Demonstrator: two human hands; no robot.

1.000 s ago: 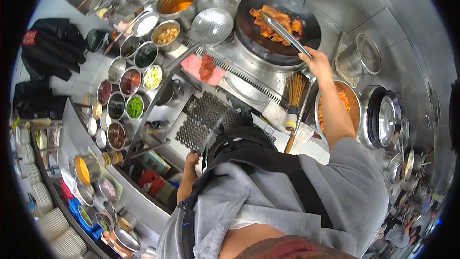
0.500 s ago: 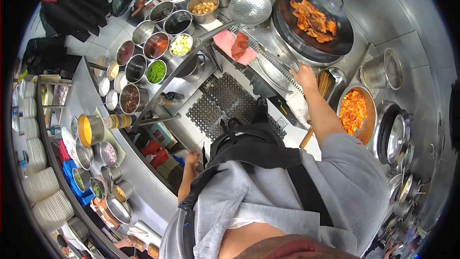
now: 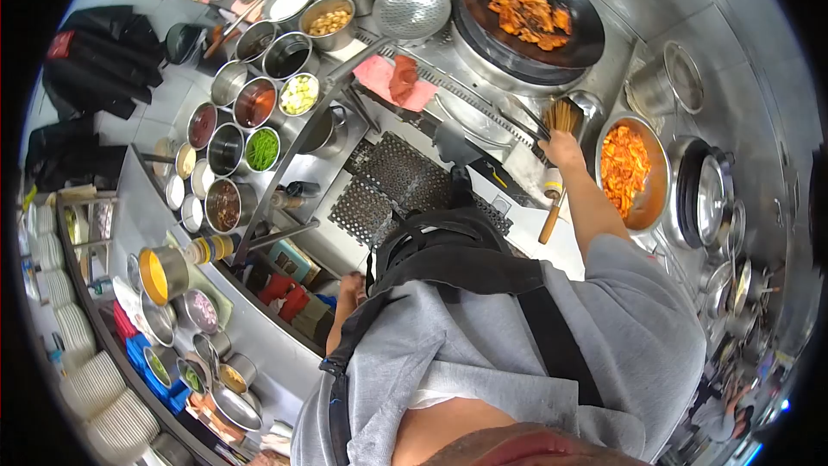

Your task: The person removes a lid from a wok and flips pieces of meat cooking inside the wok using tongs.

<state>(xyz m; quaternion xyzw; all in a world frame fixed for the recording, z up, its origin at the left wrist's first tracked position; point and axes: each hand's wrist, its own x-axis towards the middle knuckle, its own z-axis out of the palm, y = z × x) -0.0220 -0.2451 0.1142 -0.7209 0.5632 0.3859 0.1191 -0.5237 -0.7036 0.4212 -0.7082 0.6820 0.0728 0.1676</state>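
My right hand (image 3: 562, 152) is closed around a pair of thin, dark tongs (image 3: 533, 119), whose arms point toward the stove. Just beyond it, a bamboo wok brush (image 3: 562, 114) stands by a steel vessel. Meat pieces coated in red sauce (image 3: 528, 15) lie in a black wok (image 3: 588, 41) past the tongs. To the right of my hand sits a steel bowl (image 3: 657, 174) of red-orange sliced food (image 3: 626, 168). My left hand (image 3: 352, 286) hangs low by my side, fingers curled, with nothing visible in it.
Several steel pots of sauces and cut vegetables, including chopped greens (image 3: 262, 148), line the left counter. A perforated strainer (image 3: 411, 10) lies beside the wok. Pink cloths (image 3: 392, 82) rest on the stove edge. A wooden handle (image 3: 550, 220) juts out below my right forearm. Black mats (image 3: 384, 177) cover the floor.
My right hand has drawn back from the wok, toward the right, with the tongs. The view has shifted, so the surroundings sit further left and up. My left hand stays low.
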